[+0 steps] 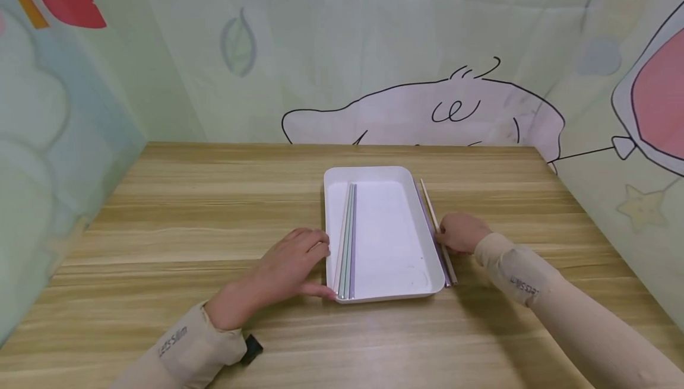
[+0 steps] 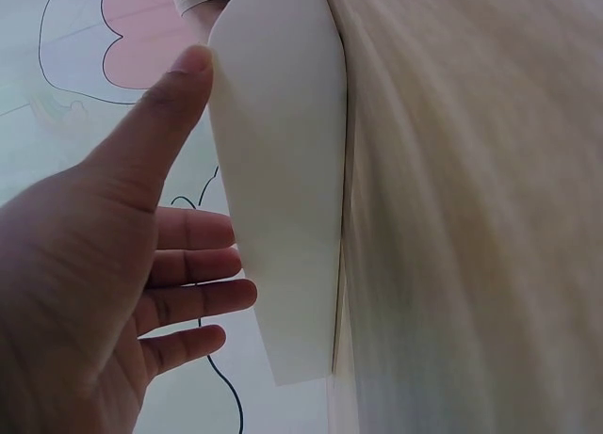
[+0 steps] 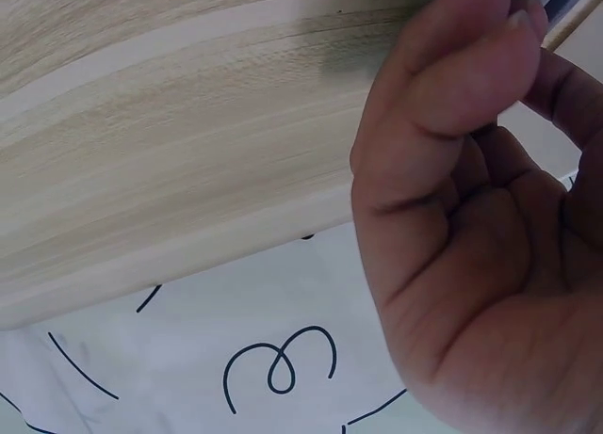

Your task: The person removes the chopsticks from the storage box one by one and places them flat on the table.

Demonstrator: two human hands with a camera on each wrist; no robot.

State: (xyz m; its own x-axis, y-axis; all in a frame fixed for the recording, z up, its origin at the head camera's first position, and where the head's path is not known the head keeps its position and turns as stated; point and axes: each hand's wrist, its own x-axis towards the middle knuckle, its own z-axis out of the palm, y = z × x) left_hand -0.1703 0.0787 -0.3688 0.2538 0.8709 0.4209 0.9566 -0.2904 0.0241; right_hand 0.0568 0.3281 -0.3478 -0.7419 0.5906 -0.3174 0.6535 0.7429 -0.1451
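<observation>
A printed backdrop (image 1: 320,50) with line drawings stands beyond the tray, and the wood-grain counter (image 1: 214,193) spreads under it on all sides. The tray (image 1: 387,228) is white and rectangular, with round corners, a low raised wall and a few dark specks near its near right corner; its long axis runs away from the person. At the tray's left wall is the left hand (image 1: 288,264), its grip wide, fingers and thumb touching the side and rim. Just beyond the tray's right wall is the right hand (image 1: 464,233), its grip narrow, curled fingers holding the middle of a pale stick (image 1: 431,209).

Four slim sticks (image 1: 346,240) lie inside the tray along its left wall: pinkish, two greenish, then purple, side by side, pointing lengthwise near to far. Outside, along the tray's right wall, a purple stick (image 1: 442,264) lies just beside the pale one, both straight and pointing lengthwise with the tray.
</observation>
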